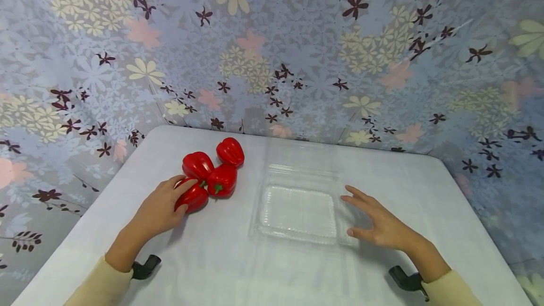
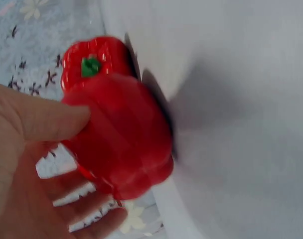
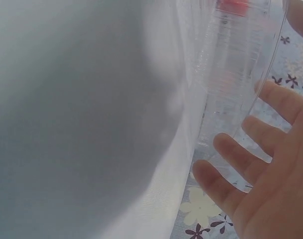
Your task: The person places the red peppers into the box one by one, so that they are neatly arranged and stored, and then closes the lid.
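Observation:
My left hand (image 1: 159, 204) holds the nearest red bell pepper (image 1: 194, 199), fingers over its far side and thumb on its near side. In the left wrist view the thumb overlaps this pepper (image 2: 124, 134), while some fingers stretch out beyond it. Beside it sit three more red bell peppers: one with a green stem (image 1: 223, 181), one behind (image 1: 198, 165) and one farthest back (image 1: 231, 151). A clear plastic clamshell box (image 1: 297, 236) lies opened flat at the middle. By the box's right side hovers my right hand (image 1: 378, 221), fingers spread and holding nothing.
A white-covered table (image 1: 204, 259) carries everything. Floral patterned fabric (image 1: 272, 51) rises behind its far edge and hangs down both sides. Dark wrist-worn devices (image 1: 146, 267) show beneath both forearms.

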The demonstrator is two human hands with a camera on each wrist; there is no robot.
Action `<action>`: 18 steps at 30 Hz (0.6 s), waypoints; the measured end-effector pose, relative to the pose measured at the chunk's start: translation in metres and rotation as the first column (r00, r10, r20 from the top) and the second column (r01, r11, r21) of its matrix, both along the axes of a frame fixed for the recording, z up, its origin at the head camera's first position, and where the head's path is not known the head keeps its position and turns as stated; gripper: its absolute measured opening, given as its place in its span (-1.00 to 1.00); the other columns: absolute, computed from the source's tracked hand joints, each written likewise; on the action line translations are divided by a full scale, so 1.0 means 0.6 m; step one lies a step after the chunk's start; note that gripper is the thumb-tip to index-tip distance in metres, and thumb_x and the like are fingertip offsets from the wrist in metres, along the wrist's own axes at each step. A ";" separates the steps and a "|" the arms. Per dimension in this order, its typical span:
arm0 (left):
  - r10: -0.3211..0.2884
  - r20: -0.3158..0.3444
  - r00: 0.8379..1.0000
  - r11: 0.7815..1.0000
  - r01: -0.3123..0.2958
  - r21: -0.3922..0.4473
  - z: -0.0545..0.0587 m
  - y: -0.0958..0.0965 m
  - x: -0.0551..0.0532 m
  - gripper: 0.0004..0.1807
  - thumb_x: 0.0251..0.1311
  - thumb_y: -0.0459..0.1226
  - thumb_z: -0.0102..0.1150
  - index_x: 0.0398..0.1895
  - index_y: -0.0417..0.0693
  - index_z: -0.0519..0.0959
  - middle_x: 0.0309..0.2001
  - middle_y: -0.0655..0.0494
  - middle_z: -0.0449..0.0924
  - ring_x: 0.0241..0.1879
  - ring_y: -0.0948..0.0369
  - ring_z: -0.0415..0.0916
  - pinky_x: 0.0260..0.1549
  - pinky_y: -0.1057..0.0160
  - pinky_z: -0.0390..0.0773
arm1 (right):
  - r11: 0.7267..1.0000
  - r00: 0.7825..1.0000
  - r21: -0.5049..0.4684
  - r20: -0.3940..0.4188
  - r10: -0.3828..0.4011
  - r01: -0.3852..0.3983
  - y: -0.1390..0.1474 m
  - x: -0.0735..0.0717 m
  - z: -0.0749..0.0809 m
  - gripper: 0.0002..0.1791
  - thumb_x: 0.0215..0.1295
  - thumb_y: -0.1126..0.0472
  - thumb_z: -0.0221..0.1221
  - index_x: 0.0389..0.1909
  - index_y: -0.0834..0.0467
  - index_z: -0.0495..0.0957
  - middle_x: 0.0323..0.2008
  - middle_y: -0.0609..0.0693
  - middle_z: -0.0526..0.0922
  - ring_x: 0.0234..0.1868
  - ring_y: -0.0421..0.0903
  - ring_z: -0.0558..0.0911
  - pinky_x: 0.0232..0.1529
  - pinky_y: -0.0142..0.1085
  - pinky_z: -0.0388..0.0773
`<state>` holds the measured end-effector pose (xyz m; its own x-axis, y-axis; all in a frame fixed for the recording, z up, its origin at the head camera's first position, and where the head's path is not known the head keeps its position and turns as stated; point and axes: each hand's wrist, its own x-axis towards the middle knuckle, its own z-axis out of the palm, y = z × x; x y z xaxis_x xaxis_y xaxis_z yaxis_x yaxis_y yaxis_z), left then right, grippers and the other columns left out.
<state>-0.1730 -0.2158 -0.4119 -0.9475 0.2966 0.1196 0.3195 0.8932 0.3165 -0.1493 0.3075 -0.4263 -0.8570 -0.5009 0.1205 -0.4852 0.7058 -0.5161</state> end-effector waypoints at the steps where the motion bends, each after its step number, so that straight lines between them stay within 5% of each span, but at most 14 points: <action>1: -0.006 0.008 1.000 1.000 0.006 0.002 -0.001 -0.006 0.001 -0.18 -0.07 -0.32 0.48 0.36 -0.05 0.40 0.32 -0.27 0.37 0.23 -0.25 0.39 -0.06 -0.22 0.66 | 1.000 1.000 0.001 -0.001 0.003 -0.003 -0.001 0.000 0.000 -0.20 0.19 0.04 0.36 0.42 0.15 0.31 0.52 0.29 0.11 0.44 0.44 0.17 0.14 0.51 0.24; 9: -0.077 0.071 0.995 0.994 0.070 0.088 0.004 -0.021 -0.009 -0.22 0.02 -0.34 0.43 0.38 0.00 0.38 0.36 -0.27 0.32 0.27 -0.28 0.35 -0.08 -0.18 0.68 | 1.000 1.000 0.017 -0.007 -0.005 0.005 -0.001 0.003 0.004 -0.12 0.13 0.00 0.40 0.45 0.10 0.26 0.53 0.26 0.11 0.44 0.41 0.18 0.16 0.48 0.27; 18: -0.077 0.062 0.995 0.991 0.069 0.114 -0.007 -0.026 -0.010 -0.22 0.03 -0.34 0.43 0.38 -0.01 0.37 0.37 -0.27 0.32 0.28 -0.29 0.34 -0.04 -0.19 0.67 | 1.000 0.999 0.018 -0.028 0.016 -0.016 0.002 0.000 -0.002 -0.06 0.09 -0.05 0.43 0.47 0.04 0.24 0.54 0.24 0.11 0.42 0.37 0.20 0.16 0.45 0.30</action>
